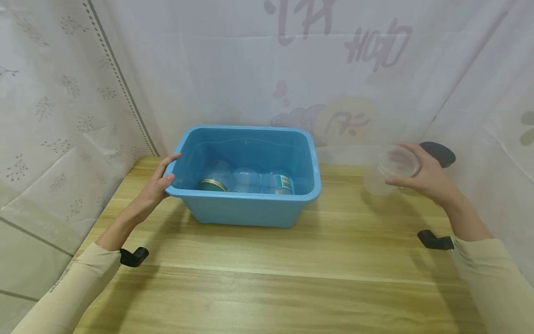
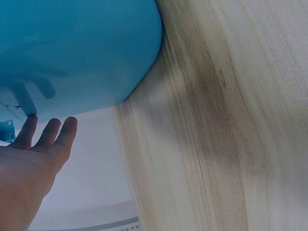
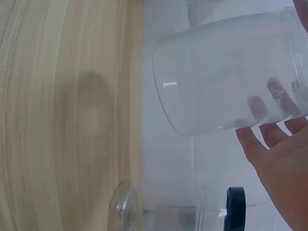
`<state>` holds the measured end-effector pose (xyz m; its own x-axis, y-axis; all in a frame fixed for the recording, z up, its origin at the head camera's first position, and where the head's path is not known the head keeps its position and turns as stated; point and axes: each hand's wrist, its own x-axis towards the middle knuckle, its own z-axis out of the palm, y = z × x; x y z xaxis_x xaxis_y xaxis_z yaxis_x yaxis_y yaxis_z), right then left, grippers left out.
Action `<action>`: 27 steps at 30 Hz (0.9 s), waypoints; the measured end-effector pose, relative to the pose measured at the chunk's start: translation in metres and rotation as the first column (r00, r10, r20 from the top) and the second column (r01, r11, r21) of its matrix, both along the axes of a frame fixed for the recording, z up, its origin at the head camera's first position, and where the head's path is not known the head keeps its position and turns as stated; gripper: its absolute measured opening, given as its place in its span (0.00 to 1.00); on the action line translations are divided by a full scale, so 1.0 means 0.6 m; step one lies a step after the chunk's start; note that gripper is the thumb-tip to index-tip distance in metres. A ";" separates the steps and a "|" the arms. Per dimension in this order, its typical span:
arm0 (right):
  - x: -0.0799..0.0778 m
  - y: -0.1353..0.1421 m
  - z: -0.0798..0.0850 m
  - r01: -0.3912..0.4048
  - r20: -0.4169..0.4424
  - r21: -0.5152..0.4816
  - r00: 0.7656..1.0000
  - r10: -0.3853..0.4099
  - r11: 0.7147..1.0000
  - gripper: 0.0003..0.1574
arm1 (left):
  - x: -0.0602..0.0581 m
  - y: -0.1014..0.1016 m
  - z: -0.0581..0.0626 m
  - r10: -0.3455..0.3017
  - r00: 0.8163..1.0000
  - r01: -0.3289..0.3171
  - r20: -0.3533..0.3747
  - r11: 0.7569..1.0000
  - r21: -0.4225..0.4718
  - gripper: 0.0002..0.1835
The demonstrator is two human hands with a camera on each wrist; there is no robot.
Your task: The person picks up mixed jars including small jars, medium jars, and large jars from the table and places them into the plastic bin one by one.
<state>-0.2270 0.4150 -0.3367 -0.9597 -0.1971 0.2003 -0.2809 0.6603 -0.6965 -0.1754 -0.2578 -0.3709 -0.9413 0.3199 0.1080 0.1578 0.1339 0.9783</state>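
A blue plastic tub (image 1: 246,211) stands on the wooden table. My left hand (image 1: 155,185) holds its left rim, thumb and index fingertip on the edge; in the left wrist view the other fingers (image 2: 62,139) extend under the rim by the outer wall. To the right, my right hand (image 1: 421,176) grips a clear plastic jar (image 1: 377,178) near its top. The right wrist view shows this jar (image 3: 216,77) raised off the table, fingers around its side. Inside the tub lie several clear jars, one with a green-and-gold lid (image 1: 212,185), another with a teal-and-white label (image 1: 284,183).
Another clear jar with a dark lid (image 1: 438,154) stands behind my right hand, partly hidden; its lid (image 3: 235,209) also shows in the right wrist view. Printed cloth (image 1: 233,60) hangs behind the table (image 1: 267,287) and at both sides.
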 end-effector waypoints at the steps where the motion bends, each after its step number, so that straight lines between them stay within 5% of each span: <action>1: -0.001 -0.002 0.001 -0.001 -0.002 0.002 1.000 0.001 1.000 0.60 | 0.000 0.000 0.000 0.001 1.000 -0.001 0.000 1.000 0.000 0.30; 12: -0.007 -0.021 0.012 -0.011 0.010 0.007 1.000 0.011 1.000 0.62 | -0.005 0.000 -0.002 0.002 1.000 -0.002 0.004 1.000 0.008 0.30; 27: -0.019 -0.051 0.040 -0.034 -0.080 0.045 0.996 0.038 0.998 0.60 | -0.004 -0.003 -0.004 0.005 1.000 -0.005 -0.003 1.000 0.015 0.30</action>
<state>-0.2386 0.3845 -0.3127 -0.9329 -0.2413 0.2674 -0.3592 0.6782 -0.6411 -0.1776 -0.2595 -0.3735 -0.9426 0.3133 0.1157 0.1602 0.1203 0.9797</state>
